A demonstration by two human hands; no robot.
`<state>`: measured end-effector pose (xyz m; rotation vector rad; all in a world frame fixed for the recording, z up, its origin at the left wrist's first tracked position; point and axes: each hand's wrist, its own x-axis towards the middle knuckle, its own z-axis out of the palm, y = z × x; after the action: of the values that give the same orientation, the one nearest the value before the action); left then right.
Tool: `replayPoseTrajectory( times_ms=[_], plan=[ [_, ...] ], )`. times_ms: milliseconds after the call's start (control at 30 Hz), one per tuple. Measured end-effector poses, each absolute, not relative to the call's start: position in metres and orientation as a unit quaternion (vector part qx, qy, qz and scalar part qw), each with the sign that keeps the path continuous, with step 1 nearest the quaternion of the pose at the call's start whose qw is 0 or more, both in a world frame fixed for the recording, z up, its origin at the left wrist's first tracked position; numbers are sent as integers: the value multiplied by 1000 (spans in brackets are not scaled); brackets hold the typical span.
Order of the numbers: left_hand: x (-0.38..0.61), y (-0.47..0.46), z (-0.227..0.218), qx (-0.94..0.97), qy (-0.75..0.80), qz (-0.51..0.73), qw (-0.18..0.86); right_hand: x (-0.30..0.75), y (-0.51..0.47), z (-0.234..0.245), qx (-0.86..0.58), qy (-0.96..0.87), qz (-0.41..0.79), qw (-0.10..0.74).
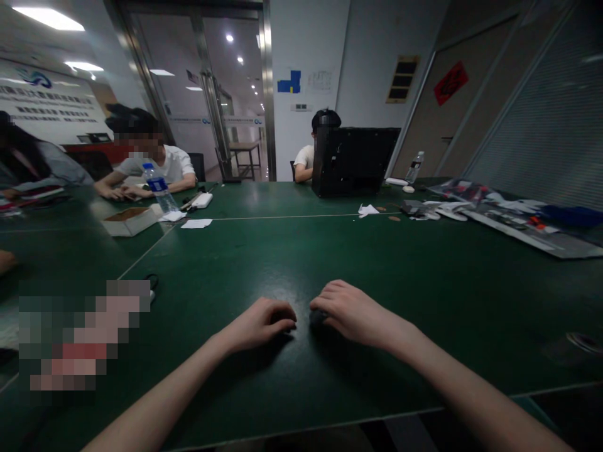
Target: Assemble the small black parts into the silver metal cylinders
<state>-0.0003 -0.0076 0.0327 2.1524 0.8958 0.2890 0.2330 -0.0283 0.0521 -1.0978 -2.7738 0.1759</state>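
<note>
Both my hands rest on the dark green table (282, 251) in front of me, close together. My left hand (261, 323) lies palm down with its fingers curled under, and I see nothing in it. My right hand (348, 311) is also palm down with fingers bent, its fingertips over a small dark thing (316, 316) between the two hands. Whether the fingers grip that thing is too dark to tell.
A black laptop (353, 162) stands at the far side with a person behind it. At far left people sit near a water bottle (159, 187), a flat box (129, 221) and papers (196, 223). Another bottle (414, 167) and scattered sheets (509, 216) lie at right.
</note>
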Motion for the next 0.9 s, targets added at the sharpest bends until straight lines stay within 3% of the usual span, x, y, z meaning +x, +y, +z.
replayPoseTrajectory(
  times_ms=[167, 467, 733, 900],
  plan=[
    [-3, -5, 29, 856, 354, 120, 356, 215, -18, 43, -321, -942, 79, 59],
    [-1, -3, 25, 866, 359, 114, 328, 221, -11, 11, -315, -895, 255, 188],
    [-5, -2, 22, 871, 352, 132, 317, 208, -14, -8, -376, -851, 270, 249],
    [-3, -3, 25, 886, 357, 147, 255, 204, -13, -13, -380, -839, 279, 271]
  ],
)
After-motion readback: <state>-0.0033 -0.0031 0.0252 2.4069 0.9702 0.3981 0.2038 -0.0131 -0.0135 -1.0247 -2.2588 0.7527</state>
